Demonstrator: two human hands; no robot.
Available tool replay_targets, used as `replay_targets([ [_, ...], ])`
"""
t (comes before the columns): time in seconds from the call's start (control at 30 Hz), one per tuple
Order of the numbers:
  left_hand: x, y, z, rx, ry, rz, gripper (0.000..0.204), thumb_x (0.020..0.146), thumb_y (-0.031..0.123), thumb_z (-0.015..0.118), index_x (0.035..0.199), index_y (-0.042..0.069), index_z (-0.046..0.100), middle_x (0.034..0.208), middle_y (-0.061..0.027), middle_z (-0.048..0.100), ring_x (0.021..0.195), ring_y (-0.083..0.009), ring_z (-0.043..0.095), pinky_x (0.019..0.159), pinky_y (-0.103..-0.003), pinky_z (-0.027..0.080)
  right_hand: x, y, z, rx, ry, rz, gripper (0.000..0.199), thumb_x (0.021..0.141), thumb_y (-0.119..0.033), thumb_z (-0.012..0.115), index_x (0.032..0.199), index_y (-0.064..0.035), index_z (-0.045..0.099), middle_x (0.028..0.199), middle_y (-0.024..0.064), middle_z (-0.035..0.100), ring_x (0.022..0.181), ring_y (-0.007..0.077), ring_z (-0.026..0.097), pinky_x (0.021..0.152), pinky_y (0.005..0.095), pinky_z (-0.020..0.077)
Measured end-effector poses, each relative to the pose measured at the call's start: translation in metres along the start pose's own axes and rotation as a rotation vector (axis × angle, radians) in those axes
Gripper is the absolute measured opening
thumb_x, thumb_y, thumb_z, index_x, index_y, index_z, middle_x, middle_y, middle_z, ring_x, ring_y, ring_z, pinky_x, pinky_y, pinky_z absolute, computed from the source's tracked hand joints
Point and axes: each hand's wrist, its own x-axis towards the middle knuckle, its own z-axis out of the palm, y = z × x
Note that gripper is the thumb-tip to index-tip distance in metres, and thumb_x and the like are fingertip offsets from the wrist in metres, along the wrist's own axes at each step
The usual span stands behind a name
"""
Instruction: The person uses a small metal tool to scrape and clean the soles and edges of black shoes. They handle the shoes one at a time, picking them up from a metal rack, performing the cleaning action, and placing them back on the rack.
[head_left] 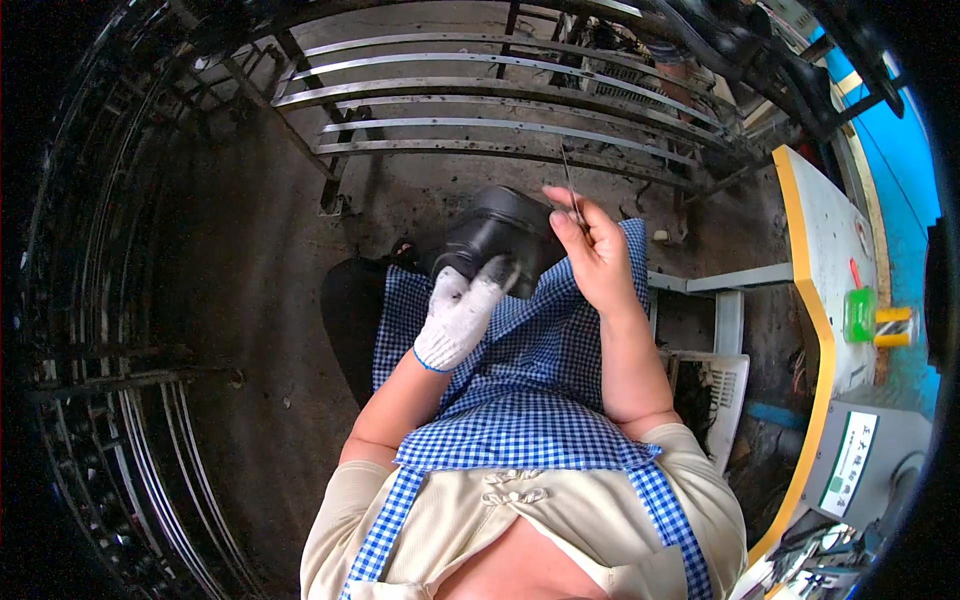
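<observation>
My left hand (458, 315), in a white knitted glove with a dark-stained finger, is closed around a black shoe (497, 232) above my lap. The shoe is tilted and slightly blurred, and its thick dark side faces up. My bare right hand (600, 262) is beside the shoe's right end, with thumb and fingers pinching a thin, pointed metal tool (567, 172). That tool points up and away from me; whether it is a knife or an awl I cannot tell. A blue-and-white checked apron (520, 385) lies under both hands.
Ahead stands a low metal rack (510, 90) with long rails. More metal racks (150, 440) line the left. At right, a yellow-edged white table (815, 250) carries a green container (858, 315), a yellow can (896, 327) and a grey machine (862, 460). A white crate (728, 400) sits below it.
</observation>
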Motion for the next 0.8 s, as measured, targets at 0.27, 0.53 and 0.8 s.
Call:
replay_targets([
  [0.27,-0.003,0.017,-0.019,1.215,-0.440,0.377,0.030,0.077,0.010,0.071,0.107,0.008,0.068,0.102,-0.0158,0.067,0.091,-0.0332,0.066,0.079,-0.039,0.054,-0.015,0.035,-0.017,0.165,-0.329,0.182,0.082,0.075,-0.042,0.081,0.137,0.0004,0.047,0.125,0.0090,0.058,0.115,0.0195,0.054,0.102,0.0316,0.0402],
  [0.53,-0.011,0.017,-0.025,1.110,-0.480,0.465,0.036,0.075,0.017,0.073,0.108,0.005,0.066,0.099,-0.0190,0.066,0.091,-0.0359,0.064,0.080,-0.041,0.053,-0.029,0.036,0.012,0.304,-0.266,0.306,0.074,0.079,-0.035,0.076,0.136,-0.0011,0.044,0.124,0.0096,0.053,0.117,0.0196,0.051,0.102,0.0323,0.0382],
  [0.8,-0.027,0.043,-0.066,0.220,-0.403,-0.132,0.038,0.083,0.021,0.069,0.109,-0.006,0.065,0.101,-0.0170,0.068,0.091,-0.0258,0.066,0.081,-0.034,0.052,-0.034,0.036,0.018,0.354,-0.222,0.251,0.074,0.079,-0.033,0.075,0.138,-0.0020,0.042,0.123,0.0087,0.054,0.113,0.0186,0.053,0.099,0.0323,0.0407],
])
